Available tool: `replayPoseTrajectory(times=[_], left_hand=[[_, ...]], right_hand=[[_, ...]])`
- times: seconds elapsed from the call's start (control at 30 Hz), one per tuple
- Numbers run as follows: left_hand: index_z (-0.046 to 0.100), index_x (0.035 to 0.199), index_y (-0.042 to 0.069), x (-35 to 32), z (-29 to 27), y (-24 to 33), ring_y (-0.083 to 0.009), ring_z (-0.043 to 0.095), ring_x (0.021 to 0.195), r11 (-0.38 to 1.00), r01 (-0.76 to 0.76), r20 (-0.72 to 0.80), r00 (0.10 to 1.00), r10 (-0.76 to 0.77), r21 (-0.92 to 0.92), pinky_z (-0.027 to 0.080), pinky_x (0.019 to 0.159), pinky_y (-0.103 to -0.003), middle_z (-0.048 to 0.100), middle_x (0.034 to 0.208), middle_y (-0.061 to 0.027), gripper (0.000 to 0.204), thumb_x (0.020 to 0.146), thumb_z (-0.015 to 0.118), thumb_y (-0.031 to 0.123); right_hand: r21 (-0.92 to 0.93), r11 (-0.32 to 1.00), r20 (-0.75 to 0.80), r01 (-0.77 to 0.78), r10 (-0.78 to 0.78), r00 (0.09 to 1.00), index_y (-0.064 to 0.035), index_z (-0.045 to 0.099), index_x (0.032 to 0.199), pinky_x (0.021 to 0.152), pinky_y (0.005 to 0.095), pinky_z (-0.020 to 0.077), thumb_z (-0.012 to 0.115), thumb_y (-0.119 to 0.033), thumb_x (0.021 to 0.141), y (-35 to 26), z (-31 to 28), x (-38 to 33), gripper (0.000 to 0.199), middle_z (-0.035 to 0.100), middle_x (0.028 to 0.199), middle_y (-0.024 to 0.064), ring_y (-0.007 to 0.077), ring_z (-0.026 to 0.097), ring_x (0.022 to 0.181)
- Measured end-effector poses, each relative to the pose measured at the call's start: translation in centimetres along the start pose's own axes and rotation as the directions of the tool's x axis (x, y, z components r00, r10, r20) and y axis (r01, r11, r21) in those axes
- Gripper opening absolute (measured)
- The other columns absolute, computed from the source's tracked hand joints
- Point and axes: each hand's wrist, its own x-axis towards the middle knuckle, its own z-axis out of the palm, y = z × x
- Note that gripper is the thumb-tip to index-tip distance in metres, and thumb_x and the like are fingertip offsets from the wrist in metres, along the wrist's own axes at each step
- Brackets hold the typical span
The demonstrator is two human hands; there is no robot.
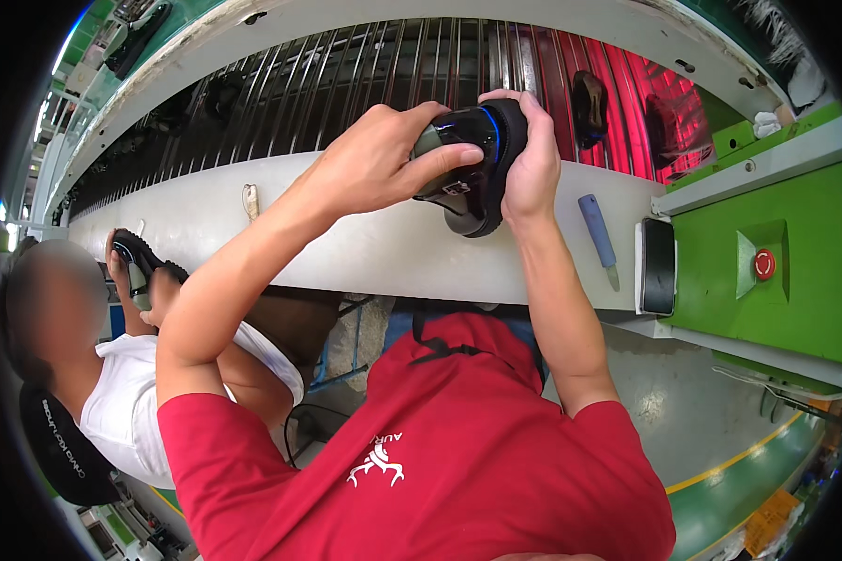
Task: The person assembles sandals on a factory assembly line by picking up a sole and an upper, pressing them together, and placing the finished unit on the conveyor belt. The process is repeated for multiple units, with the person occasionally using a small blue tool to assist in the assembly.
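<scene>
Gripping black shoe [482, 173] | both hands [535, 164] closed on it | red button [764, 265] inside green square recess [762, 236]

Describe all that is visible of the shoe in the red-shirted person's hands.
The shoe has a glossy black upper, perhaps leather, with a grey-green part, a pale detail and a thick black sole. It is turned sideways, sole toward picture right, above the white worktop. The left hand lays its thumb on it; the right hand cups the sole side.

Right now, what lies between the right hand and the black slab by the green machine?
A blue-handled tool lies on the white bench between the right hand and the black slab, as the head view shows.
</scene>
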Motion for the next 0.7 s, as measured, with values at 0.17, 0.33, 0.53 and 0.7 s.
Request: replayPoseTrajectory(times=[0.17, 0.33, 0.53, 0.7], left_hand=[[0.071, 0.128, -0.010, 0.3, -0.2, 0.5, -0.0330, 0.072, 0.055, 0.998, -0.055, 0.020, 0.998, 0.054, 0.017, 0.053, 0.056, -0.041, 0.065, 0.063, -0.0221, 0.064, 0.105, 0.078, 0.049], [0.069, 0.129, -0.012, 0.2, -0.2, 0.6, -0.0355, 0.070, 0.054, 0.997, -0.064, 0.051, 0.997, 0.061, 0.050, 0.052, 0.055, -0.042, 0.064, 0.062, -0.0223, 0.064, 0.106, 0.078, 0.048], [0.068, 0.125, -0.012, 0.6, 0.2, 0.6, -0.0382, 0.070, 0.055, 0.988, -0.115, 0.054, 0.993, 0.110, 0.108, 0.052, 0.054, -0.044, 0.063, 0.061, -0.0224, 0.063, 0.106, 0.078, 0.047], [0.069, 0.123, -0.011, 1.2, 0.6, 1.3, -0.0412, 0.070, 0.057, 0.971, -0.167, 0.040, 0.986, 0.162, 0.174, 0.052, 0.055, -0.045, 0.063, 0.060, -0.0221, 0.063, 0.105, 0.078, 0.049]], right_hand=[[-0.032, 0.998, 0.008, 0.059, -0.059, 0.998, -0.0015, 0.070, 0.116, 0.089, 0.0310, 0.0524, 0.041, -0.040, 0.116, 0.5, -0.5, 0.2, 0.048, 0.069, 0.100, 0.0070, 0.0161, 0.065, 0.093], [-0.083, 0.991, 0.012, 0.109, -0.108, 0.994, -0.0010, 0.070, 0.116, 0.090, 0.0319, 0.0522, 0.039, -0.037, 0.116, 0.2, -0.7, -0.1, 0.048, 0.069, 0.103, 0.0079, 0.0159, 0.065, 0.095], [-0.206, 0.960, 0.068, 0.188, -0.178, 0.982, -0.0011, 0.069, 0.114, 0.091, 0.0336, 0.0512, 0.038, -0.034, 0.117, -0.2, -1.0, -0.4, 0.045, 0.068, 0.105, 0.0076, 0.0163, 0.063, 0.097], [-0.406, 0.850, 0.219, 0.334, -0.265, 0.939, -0.0001, 0.068, 0.113, 0.091, 0.0362, 0.0504, 0.036, -0.031, 0.117, -0.9, -2.6, 0.3, 0.045, 0.066, 0.104, 0.0103, 0.0200, 0.061, 0.095]])
